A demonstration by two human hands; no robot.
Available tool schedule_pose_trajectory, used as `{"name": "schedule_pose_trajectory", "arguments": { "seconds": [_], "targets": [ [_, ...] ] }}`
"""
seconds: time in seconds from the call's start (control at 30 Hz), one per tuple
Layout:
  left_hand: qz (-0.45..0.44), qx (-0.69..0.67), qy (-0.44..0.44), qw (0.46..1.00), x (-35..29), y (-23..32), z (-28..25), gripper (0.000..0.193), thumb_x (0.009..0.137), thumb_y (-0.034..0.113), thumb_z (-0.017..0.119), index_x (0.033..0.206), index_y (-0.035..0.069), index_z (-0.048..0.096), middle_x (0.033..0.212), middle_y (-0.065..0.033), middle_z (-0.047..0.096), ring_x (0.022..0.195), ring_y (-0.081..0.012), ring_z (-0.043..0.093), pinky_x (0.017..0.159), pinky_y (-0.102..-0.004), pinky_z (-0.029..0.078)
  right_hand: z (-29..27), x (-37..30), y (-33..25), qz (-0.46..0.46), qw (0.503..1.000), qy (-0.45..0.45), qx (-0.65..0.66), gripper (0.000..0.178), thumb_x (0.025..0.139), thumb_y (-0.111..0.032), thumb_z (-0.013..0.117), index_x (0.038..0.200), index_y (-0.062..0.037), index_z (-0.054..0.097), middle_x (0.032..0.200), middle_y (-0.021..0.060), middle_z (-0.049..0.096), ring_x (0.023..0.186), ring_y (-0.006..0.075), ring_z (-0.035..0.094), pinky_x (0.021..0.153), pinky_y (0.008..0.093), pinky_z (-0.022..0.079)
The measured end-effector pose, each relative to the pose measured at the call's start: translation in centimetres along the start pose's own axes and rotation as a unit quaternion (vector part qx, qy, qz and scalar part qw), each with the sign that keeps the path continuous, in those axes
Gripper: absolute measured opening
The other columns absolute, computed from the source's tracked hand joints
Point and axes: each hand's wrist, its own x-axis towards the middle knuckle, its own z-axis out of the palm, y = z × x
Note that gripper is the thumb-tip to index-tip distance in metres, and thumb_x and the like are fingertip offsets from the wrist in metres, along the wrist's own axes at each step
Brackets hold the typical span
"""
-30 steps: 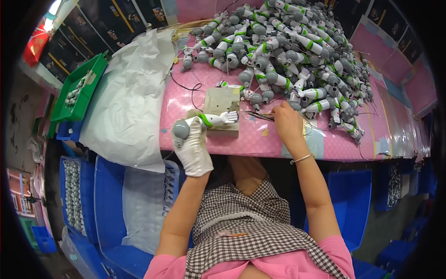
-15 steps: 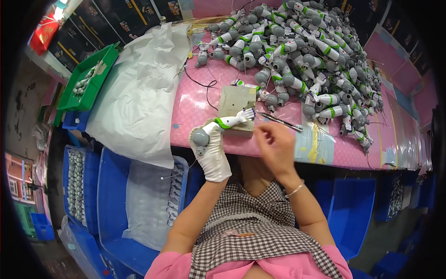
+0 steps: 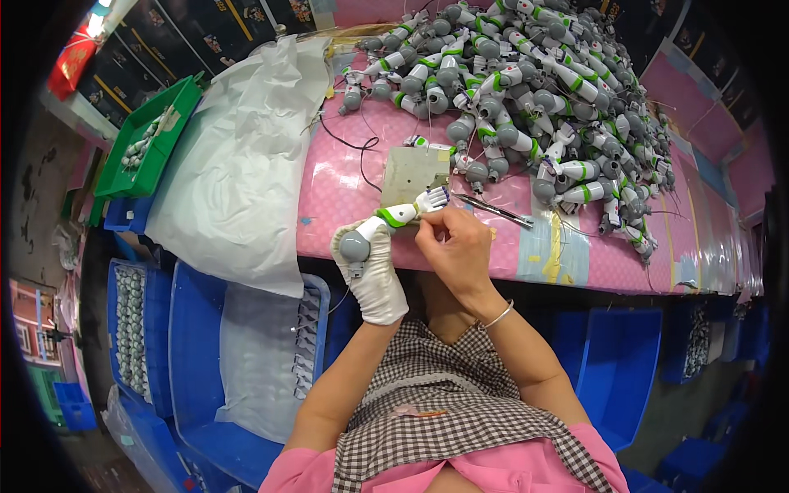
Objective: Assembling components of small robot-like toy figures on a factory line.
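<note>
My left hand (image 3: 376, 283), in a white glove, holds a toy robot arm (image 3: 396, 215) at the table's front edge. The arm is white with a green band, a grey ball shoulder and a small fingered hand pointing right. A thin wire hangs below its shoulder end. Close beneath the toy's hand, my bare right hand (image 3: 462, 251) has its fingers pinched together; whatever they may hold is too small to make out. A greyish metal block (image 3: 404, 171) lies behind the toy arm, partly covered by it. Right of the block rests a pair of tweezers (image 3: 496, 210).
A large pile of similar toy arms (image 3: 534, 90) covers the far right of the pink table (image 3: 337, 177). White sheeting (image 3: 234, 164) drapes the left side, beside a green tray (image 3: 182, 123). Blue bins (image 3: 193, 353) stand below left, another blue bin (image 3: 620, 378) below right.
My right hand has moved left and closer to the toy's hand, its fingers now pinched beneath it. My left hand still holds the toy arm in nearly the same place.
</note>
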Motion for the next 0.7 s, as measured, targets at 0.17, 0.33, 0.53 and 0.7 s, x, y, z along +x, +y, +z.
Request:
{"name": "schedule_pose_trajectory", "arguments": {
  "seconds": [0.17, 0.33, 0.53, 0.7],
  "targets": [
    [0.017, 0.054, -0.012, 0.998, 0.7, 0.4, -0.4, 0.032, 0.085, 0.006, 0.064, 0.111, 0.009, 0.045, 0.104, -0.0022, 0.051, 0.093, -0.0146, 0.053, 0.084, -0.0302, 0.047, -0.9, 0.4, 0.3, 0.016, 0.998, -0.012, 0.054, 0.005, 0.071, -0.003, 0.067, 0.075, -0.0012, 0.064, 0.063, 0.0052, 0.06, 0.052, 0.0116, 0.053, 0.047, 0.0246, 0.038],
    [-0.021, -0.054, -0.109, 0.992, 4.2, 5.5, -0.8, 0.048, 0.084, 0.016, 0.065, 0.125, 0.003, 0.043, 0.107, -0.0049, 0.054, 0.099, -0.0177, 0.056, 0.093, -0.037, 0.047, -6.0, 1.4, 5.1, -0.004, 0.989, 0.055, -0.134, 0.007, 0.077, -0.008, 0.065, 0.081, -0.0025, 0.067, 0.071, 0.0069, 0.063, 0.061, 0.0178, 0.058, 0.056, 0.0291, 0.045],
    [-0.32, -0.331, -0.179, 0.87, 5.5, 6.0, -0.3, 0.045, 0.093, 0.037, 0.046, 0.129, 0.009, 0.043, 0.126, -0.0103, 0.051, 0.114, -0.0284, 0.051, 0.097, -0.048, 0.041, -8.9, 2.5, 7.9, 0.037, 0.947, -0.107, -0.3, 0.011, 0.078, -0.011, 0.063, 0.085, -0.0035, 0.068, 0.083, 0.0103, 0.063, 0.076, 0.0305, 0.061, 0.068, 0.0375, 0.046],
    [-0.41, -0.384, -0.223, 0.797, 4.7, 6.2, -0.1, 0.058, 0.091, 0.051, 0.039, 0.13, 0.009, 0.042, 0.128, -0.0129, 0.05, 0.116, -0.0343, 0.049, 0.094, -0.056, 0.04, -8.9, 2.3, 5.1, -0.017, 0.986, -0.03, -0.165, 0.015, 0.083, -0.014, 0.062, 0.088, -0.0015, 0.067, 0.087, 0.0085, 0.064, 0.067, 0.0205, 0.06, 0.06, 0.0289, 0.046]
  ]
}}
